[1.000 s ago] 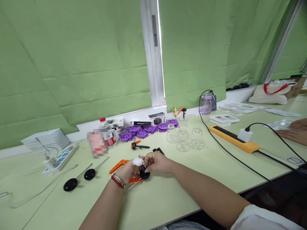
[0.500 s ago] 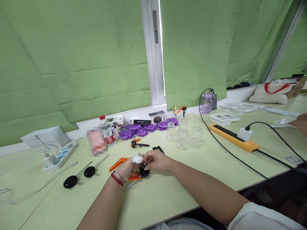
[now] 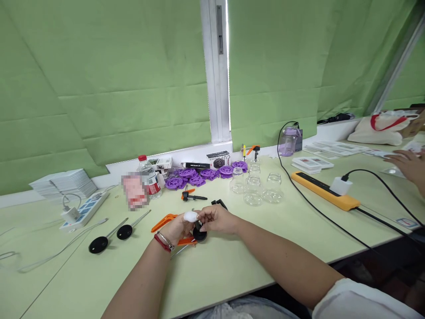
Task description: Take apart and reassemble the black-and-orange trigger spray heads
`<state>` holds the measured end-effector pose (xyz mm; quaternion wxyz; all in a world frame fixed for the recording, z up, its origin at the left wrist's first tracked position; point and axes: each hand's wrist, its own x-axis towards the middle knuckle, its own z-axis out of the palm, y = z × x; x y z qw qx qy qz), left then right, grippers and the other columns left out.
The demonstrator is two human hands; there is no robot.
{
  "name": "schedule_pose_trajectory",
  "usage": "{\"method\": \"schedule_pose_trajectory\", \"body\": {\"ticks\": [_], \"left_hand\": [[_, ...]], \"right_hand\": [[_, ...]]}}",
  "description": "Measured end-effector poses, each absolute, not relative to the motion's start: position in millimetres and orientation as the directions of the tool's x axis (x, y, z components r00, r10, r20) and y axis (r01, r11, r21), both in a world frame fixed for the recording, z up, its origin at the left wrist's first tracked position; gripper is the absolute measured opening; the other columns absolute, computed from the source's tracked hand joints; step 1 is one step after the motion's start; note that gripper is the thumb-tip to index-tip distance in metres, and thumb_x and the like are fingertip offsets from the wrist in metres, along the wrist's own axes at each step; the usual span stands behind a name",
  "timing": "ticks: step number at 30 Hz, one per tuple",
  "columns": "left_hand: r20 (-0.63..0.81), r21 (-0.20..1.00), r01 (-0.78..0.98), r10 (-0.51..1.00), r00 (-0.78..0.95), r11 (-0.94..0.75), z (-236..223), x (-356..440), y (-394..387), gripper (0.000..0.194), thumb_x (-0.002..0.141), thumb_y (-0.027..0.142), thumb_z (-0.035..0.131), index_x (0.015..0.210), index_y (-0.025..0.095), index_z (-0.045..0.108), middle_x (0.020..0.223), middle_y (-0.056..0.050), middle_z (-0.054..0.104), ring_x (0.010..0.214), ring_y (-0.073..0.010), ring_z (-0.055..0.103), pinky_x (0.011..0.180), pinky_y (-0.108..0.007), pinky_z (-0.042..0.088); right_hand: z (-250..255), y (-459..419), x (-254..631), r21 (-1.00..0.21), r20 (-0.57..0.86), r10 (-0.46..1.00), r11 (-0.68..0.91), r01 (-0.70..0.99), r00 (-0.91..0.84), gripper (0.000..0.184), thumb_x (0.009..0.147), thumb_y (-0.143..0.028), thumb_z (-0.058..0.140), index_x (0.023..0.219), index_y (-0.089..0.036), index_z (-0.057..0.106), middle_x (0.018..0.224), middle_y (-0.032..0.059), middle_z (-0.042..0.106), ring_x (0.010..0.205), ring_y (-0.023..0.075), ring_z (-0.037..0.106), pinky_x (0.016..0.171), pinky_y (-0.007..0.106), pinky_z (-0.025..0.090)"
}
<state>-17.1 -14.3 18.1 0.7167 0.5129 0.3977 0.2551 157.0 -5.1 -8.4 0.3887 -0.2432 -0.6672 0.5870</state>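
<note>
My left hand (image 3: pixel 176 231), a white wrap (image 3: pixel 190 216) on its thumb, is closed round a black disc with a thin metal rod (image 3: pixel 199 235). My right hand (image 3: pixel 217 220) pinches at a small black piece just above the disc, mostly covered by fingers. Orange handle-like parts (image 3: pixel 162 222) lie at and under my left hand; whether it grips them I cannot tell. Two more rods with black discs (image 3: pixel 98 244) rest to the left. Beyond my hands are a black-and-orange part (image 3: pixel 194 197) and a black piece (image 3: pixel 219 204).
Purple wheel-like pieces (image 3: pixel 175 183), clear jars (image 3: pixel 254 197) and a red-capped bottle (image 3: pixel 153 184) stand at the back. A white power strip (image 3: pixel 86 212) is left; a yellow one (image 3: pixel 323 191) with a black cable is right. Another person's hand (image 3: pixel 407 164) is at far right.
My hands stay close together at the disc, with barely any finger movement. The other person's hand at far right has reached further left, its fingers spread. The view has shifted slightly.
</note>
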Motion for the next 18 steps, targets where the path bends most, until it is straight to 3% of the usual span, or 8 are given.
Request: {"method": "schedule_pose_trajectory", "body": {"ticks": [5, 14, 18], "left_hand": [[-0.29, 0.941, 0.035, 0.754, 0.59, 0.335, 16.4, -17.9, -12.3, 0.021, 0.066, 0.036, 0.054, 0.064, 0.015, 0.059, 0.042, 0.002, 0.038, 0.046, -0.0141, 0.044, 0.044, -0.028, 0.043], [-0.232, 0.944, -0.022, 0.712, 0.662, 0.328, 13.5, -20.4, -10.3, 0.028, 0.066, 0.041, 0.056, 0.055, 0.016, 0.053, 0.043, 0.001, 0.039, 0.049, -0.0146, 0.046, 0.046, -0.028, 0.042], [-0.271, 0.946, 0.028, 0.738, 0.618, 0.323, 18.4, -19.0, -13.9, 0.025, 0.067, 0.04, 0.054, 0.062, 0.016, 0.057, 0.043, 0.002, 0.037, 0.05, -0.0156, 0.046, 0.047, -0.029, 0.042]], "right_hand": [[-10.2, -4.8, 157.7, -0.977, 0.212, 0.781, 0.167, -0.13, -0.588, 0.031, 0.054, -0.028, 0.079, 0.07, -0.013, 0.057, 0.066, -0.0042, 0.054, 0.059, 0.0074, 0.048, 0.06, 0.023, 0.04], [-6.6, -7.0, 157.6, -0.981, 0.189, 0.788, 0.133, -0.138, -0.585, 0.035, 0.051, -0.031, 0.08, 0.07, -0.013, 0.057, 0.07, -0.0025, 0.057, 0.062, 0.0083, 0.051, 0.064, 0.025, 0.041], [-6.1, -7.4, 157.6, -0.983, 0.176, 0.794, 0.113, -0.144, -0.581, 0.033, 0.051, -0.029, 0.08, 0.07, -0.013, 0.058, 0.07, -0.0023, 0.057, 0.063, 0.0086, 0.051, 0.066, 0.026, 0.042]]}}
